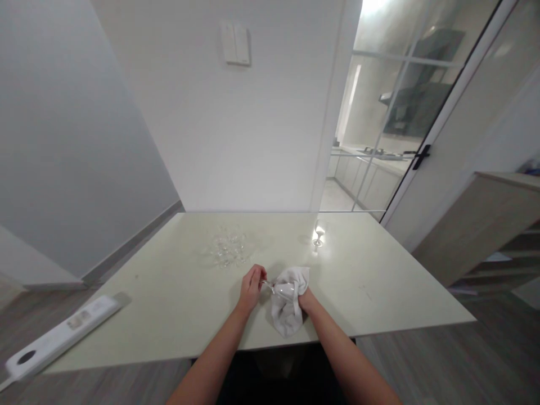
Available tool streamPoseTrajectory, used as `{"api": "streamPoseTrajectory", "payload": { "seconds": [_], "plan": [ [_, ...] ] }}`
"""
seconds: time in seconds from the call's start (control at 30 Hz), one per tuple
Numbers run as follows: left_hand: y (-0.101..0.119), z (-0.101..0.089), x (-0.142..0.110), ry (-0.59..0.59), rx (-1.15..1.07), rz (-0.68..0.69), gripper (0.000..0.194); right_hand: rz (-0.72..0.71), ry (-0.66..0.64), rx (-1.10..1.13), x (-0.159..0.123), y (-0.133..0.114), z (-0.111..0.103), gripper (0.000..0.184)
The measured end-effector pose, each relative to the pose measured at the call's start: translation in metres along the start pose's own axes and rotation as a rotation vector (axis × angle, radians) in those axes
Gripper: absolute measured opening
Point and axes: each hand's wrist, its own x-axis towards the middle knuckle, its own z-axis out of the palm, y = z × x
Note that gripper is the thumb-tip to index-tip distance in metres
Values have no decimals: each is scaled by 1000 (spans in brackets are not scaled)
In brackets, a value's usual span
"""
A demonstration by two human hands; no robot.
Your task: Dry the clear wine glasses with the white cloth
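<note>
Clear stemmed glass (pixel 284 289) is held sideways, long axis approx. L-R, bowl R. Foot end's gripped by L hand (pixel 252 286), white cloth (pixel 287 322) round bowl by R hand (pixel 306 301).

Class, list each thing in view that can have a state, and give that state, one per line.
Held glass: tilted, partly wrapped
Cloth: bunched around held glass
Left hand: closed on held glass's foot end
Right hand: partly hidden by cloth
Lone glass: upright
Other glasses: clustered, blurred
Power strip: cable attached

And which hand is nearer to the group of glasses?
Left. The left hand is just to the near right of the group of glasses; the right hand farther right, with cloth.
</note>
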Motion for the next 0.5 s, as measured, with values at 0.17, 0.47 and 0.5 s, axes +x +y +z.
{"api": "streamPoseTrajectory", "payload": {
  "seconds": [0.17, 0.47, 0.5],
  "plan": [
    [2, -1, -2, 21, 45, 29, 39, 43, 130, 5, 8, 8, 4, 21],
    [0, 0, -3, 20, 44, 66, 38, 49, 125, 35, 5, 3, 10, 19],
    [0, -1, -3, 18, 47, 73, 37, 48, 129, 38, 4, 2, 9, 19]
  ]
}}
